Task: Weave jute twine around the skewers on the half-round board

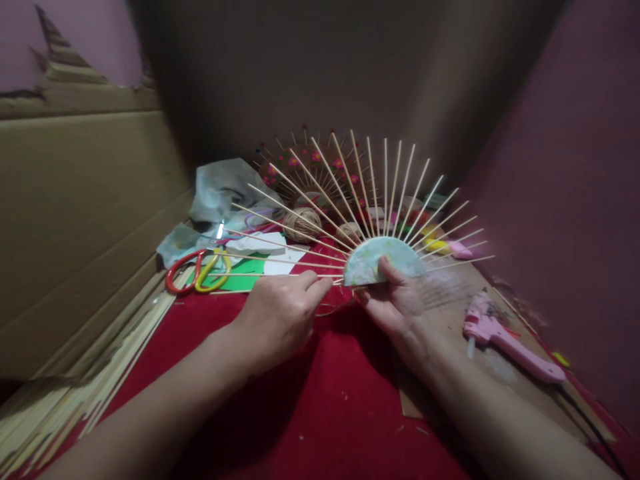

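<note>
My right hand grips a half-round base covered in pale blue patterned material, thumb on its front face and fingers beneath. Thin wooden sticks spread from the base's curved edge like a fan. At the base's left corner my left hand is closed, thumb and forefinger pinched together beside the lowest sticks. What lies between those fingertips is too small to make out. A thin brown strand of twine curves below, between the two hands.
Scissors with red and yellow handles lie left, near green paper and loose sticks. Behind stand a twine ball and a flowered fan. A pink glue gun rests on cardboard at right.
</note>
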